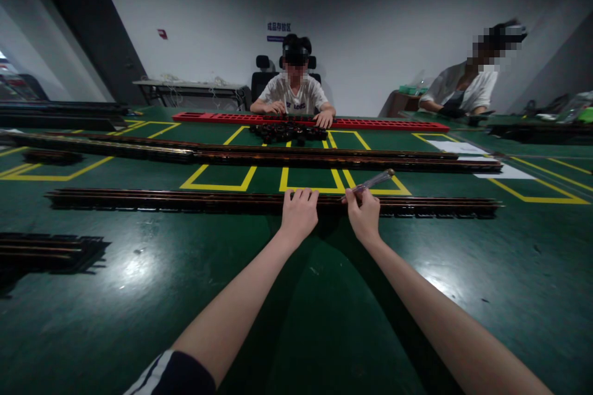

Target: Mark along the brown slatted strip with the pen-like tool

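A long, dark bundle of ribbed strips (162, 200) lies across the table in front of me. My left hand (300, 215) rests on its near edge, fingers bent over the top and close together. To the right, my right hand (364, 216) grips a slim tool with a clear handle (377, 181), thumb and fingers pinched round it. The handle slants up to the right and its lower end points down at the strips. That lower end is too blurred to make out, so the exact kind of tool does not show.
Beyond lies another long strip bundle (324, 157), then a pile of small dark parts (287, 131) and a red slotted rail (393, 124). One person (295, 89) sits opposite, another (463, 89) at the right. More strips (46, 251) lie left; white paper (504, 171) lies right.
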The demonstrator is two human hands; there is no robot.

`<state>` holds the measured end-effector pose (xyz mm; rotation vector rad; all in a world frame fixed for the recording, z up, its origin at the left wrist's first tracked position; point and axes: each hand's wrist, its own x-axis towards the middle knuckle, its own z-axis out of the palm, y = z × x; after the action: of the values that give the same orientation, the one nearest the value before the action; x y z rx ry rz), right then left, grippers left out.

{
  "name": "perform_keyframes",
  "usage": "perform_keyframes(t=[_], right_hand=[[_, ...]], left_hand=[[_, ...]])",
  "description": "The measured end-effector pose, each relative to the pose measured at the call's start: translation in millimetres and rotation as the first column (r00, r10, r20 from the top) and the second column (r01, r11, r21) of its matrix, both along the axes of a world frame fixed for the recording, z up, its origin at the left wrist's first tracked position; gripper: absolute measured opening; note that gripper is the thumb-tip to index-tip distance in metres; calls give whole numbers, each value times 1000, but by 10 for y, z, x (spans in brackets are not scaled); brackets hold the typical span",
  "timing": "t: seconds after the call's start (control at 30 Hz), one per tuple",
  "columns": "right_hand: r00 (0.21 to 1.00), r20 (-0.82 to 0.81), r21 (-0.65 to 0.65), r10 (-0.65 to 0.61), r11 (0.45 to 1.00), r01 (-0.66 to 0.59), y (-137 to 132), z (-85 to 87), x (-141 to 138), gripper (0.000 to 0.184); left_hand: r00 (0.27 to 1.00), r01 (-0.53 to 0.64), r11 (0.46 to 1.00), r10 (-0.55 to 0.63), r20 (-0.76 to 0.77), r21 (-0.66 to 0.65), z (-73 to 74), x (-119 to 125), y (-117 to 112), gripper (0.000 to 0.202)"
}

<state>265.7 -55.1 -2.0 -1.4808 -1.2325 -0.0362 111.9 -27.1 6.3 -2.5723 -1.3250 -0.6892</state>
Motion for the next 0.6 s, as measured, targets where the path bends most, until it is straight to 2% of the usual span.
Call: perform_keyframes(t=[0.17, 0.37, 0.6], right_hand=[[999, -8, 9, -47, 999, 47, -8, 9, -1, 32], [998, 27, -5, 57, 998, -57, 1, 6, 14, 30], [998, 2, -20, 62, 998, -62, 1, 1, 23, 31]], left_hand=[[1000, -7, 1000, 7, 0, 18, -5, 3, 2, 43], [999, 3, 1000, -3, 32, -4, -30, -23, 31, 42], [996, 50, 997, -45, 74, -62, -12, -43, 38, 38]])
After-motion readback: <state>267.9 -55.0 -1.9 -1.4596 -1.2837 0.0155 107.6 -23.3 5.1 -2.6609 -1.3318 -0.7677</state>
